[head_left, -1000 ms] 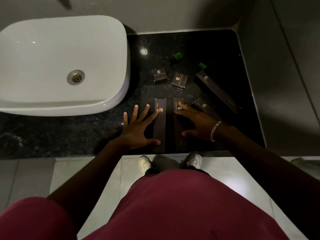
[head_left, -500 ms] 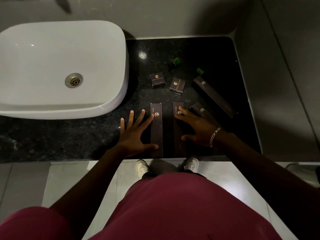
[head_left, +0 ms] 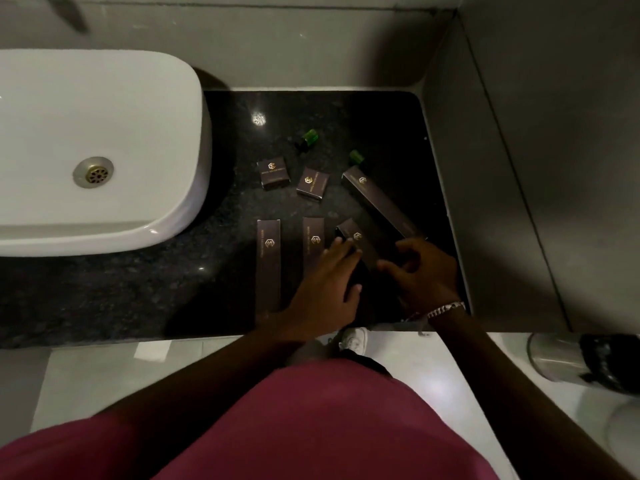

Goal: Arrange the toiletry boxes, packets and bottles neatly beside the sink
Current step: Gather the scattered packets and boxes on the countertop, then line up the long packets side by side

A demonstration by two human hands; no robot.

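Note:
On the black counter (head_left: 138, 289) right of the white sink (head_left: 104, 98), two long dark boxes lie parallel, the left box (head_left: 268, 265) and the second box (head_left: 313, 237). A third, tilted long box (head_left: 353, 233) lies right of them. My left hand (head_left: 329, 289) lies flat over the second box's lower part, fingertips touching the tilted box. My right hand (head_left: 426, 271) curls its fingers and thumb at the tilted box's lower end, which is hidden in shadow. A fourth long box (head_left: 379, 202) lies diagonally behind. Two small square boxes (head_left: 273, 172) (head_left: 312, 183) and two green-capped bottles (head_left: 309, 136) (head_left: 356, 156) sit farther back.
Grey walls close the counter at the back and at the right (head_left: 485, 202). The counter's front edge runs just below my wrists. On the floor at the lower right stands a metal bin (head_left: 554, 358). My shoe (head_left: 353, 339) shows under the edge.
Both hands have shifted right. My left hand left the first box and now covers the second. My right hand moved off the second box to the tilted third one.

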